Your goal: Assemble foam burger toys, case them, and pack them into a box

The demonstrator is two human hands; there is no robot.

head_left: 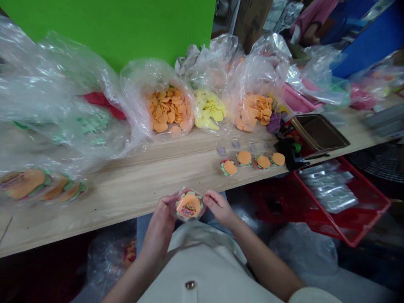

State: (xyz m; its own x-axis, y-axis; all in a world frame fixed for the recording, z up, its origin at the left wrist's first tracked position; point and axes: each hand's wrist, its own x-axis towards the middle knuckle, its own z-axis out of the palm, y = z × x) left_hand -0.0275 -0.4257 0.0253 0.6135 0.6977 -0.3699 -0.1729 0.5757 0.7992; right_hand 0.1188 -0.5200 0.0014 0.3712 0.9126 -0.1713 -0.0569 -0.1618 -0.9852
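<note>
So the left hand (159, 229) and right hand (219, 207) are pinched together on opposite edges of a round burger-print disc (188, 205), basically no long axis, face-up and held just off the wooden table (132, 198), both hands equally close.

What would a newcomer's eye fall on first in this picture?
The bright green board at the top stands out first, above clear plastic bags of orange discs and yellow discs along the back of the wooden table. At the front edge, the left hand and right hand hold a round burger-printed disc. A red crate sits at lower right.
</note>
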